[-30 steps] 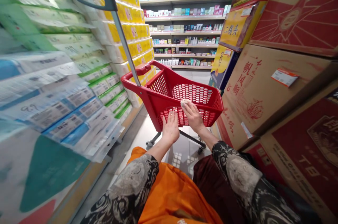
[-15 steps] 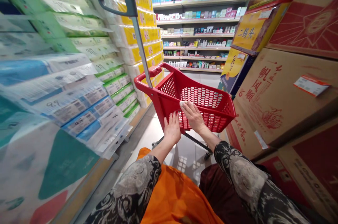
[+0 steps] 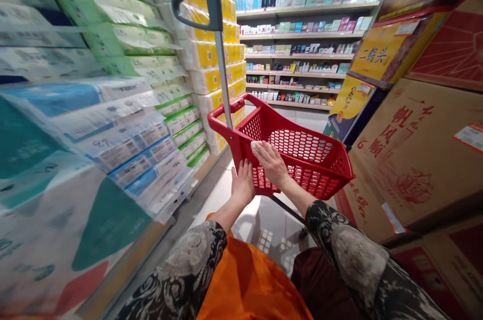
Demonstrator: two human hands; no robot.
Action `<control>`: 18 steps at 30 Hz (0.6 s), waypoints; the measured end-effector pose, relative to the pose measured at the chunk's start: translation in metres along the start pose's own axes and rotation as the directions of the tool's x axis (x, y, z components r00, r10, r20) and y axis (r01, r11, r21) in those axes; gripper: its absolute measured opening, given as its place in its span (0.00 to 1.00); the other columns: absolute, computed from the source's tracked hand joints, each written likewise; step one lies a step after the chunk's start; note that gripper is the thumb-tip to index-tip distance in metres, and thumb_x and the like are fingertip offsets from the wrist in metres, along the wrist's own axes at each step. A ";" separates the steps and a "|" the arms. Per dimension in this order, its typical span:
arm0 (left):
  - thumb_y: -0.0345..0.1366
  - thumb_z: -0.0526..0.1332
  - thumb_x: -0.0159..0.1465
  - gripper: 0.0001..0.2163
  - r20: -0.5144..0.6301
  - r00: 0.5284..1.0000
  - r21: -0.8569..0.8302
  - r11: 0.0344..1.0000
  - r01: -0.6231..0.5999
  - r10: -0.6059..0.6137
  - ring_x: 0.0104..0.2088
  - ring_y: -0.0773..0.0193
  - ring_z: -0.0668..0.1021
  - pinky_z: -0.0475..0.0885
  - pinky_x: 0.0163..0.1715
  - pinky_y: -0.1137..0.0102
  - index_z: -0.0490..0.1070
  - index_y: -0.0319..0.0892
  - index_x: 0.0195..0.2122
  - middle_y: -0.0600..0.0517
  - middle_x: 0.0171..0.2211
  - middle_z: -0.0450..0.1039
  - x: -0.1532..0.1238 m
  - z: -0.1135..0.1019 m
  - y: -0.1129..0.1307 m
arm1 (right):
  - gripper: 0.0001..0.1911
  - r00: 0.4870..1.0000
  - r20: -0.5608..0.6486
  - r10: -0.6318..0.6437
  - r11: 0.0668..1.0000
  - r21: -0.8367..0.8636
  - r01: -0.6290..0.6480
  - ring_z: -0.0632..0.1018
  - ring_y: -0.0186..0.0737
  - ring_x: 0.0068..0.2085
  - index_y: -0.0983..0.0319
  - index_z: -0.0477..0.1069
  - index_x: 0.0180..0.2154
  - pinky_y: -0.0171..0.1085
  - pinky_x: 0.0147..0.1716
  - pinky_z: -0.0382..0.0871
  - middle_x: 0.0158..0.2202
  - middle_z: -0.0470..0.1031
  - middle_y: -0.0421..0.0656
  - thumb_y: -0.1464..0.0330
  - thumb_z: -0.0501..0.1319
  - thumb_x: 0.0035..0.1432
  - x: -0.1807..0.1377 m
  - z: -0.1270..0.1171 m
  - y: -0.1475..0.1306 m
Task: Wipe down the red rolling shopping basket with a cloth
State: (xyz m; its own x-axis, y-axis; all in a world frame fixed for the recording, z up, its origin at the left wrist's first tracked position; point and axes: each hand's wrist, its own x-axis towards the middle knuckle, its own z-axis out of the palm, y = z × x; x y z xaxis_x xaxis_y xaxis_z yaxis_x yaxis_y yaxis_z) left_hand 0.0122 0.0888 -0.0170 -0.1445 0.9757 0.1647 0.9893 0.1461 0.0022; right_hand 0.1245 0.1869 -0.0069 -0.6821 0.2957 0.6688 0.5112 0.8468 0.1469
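Observation:
A red plastic shopping basket (image 3: 281, 139) with honeycomb holes rests on a wheeled frame in front of me, with a tall grey pull handle (image 3: 222, 58) rising from its left end. My left hand (image 3: 243, 185) lies flat against the near side wall, fingers stretched and slightly apart, holding nothing. Higher up and to the right, my right hand (image 3: 272, 161) presses a white cloth (image 3: 255, 145) against the same wall near the upper rim. Only a small piece of the cloth shows past the fingertips; the rest is hidden under the hand.
Stacked tissue packs (image 3: 132, 134) in plastic wrap line the left side, and yellow packs (image 3: 215, 53) stand behind the handle. Cardboard boxes (image 3: 411, 149) rise close on the right. Shelves of small boxes and bottles (image 3: 302, 33) stand at the back, beyond the tiled floor (image 3: 256, 219).
The basket and surroundings have shifted rightward in view. My right hand with the cloth has slid left along the basket's wall toward the handle end. My left hand stays against the wall.

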 end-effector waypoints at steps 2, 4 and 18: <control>0.32 0.48 0.58 0.30 -0.003 1.000 -0.006 1.000 0.006 -0.006 0.65 0.50 0.46 0.44 0.60 0.47 0.46 0.29 0.63 0.39 0.65 0.40 -0.001 0.001 -0.003 | 0.24 1.000 0.025 -0.005 1.000 0.002 0.005 0.53 0.45 0.64 0.63 0.60 0.58 0.51 0.60 0.50 0.61 0.59 0.47 0.78 0.46 0.61 0.004 0.006 0.002; 0.31 0.48 0.58 0.30 -0.001 1.000 -0.015 1.000 0.011 -0.011 0.65 0.51 0.46 0.44 0.60 0.47 0.45 0.30 0.63 0.40 0.66 0.40 -0.004 0.004 -0.007 | 0.23 0.993 0.106 -0.049 0.999 0.018 0.047 0.58 0.47 0.62 0.63 0.63 0.56 0.51 0.59 0.54 0.59 0.62 0.48 0.78 0.48 0.60 -0.011 0.019 -0.001; 0.34 0.51 0.58 0.33 -0.051 0.990 0.016 0.991 0.134 -0.133 0.64 0.49 0.47 0.45 0.59 0.47 0.43 0.31 0.63 0.38 0.65 0.40 -0.010 -0.005 -0.053 | 0.24 0.993 -0.001 -0.121 0.993 0.007 0.121 0.53 0.48 0.64 0.65 0.59 0.58 0.50 0.61 0.48 0.62 0.56 0.47 0.77 0.47 0.61 0.100 0.010 -0.037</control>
State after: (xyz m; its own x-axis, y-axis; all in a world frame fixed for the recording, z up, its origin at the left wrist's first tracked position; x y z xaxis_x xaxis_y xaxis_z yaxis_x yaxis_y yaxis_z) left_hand -0.0387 0.0704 -0.0139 -0.2734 0.9379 0.2134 0.9605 0.2780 0.0086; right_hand 0.0314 0.1895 0.0472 -0.7382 0.1903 0.6471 0.4209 0.8796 0.2216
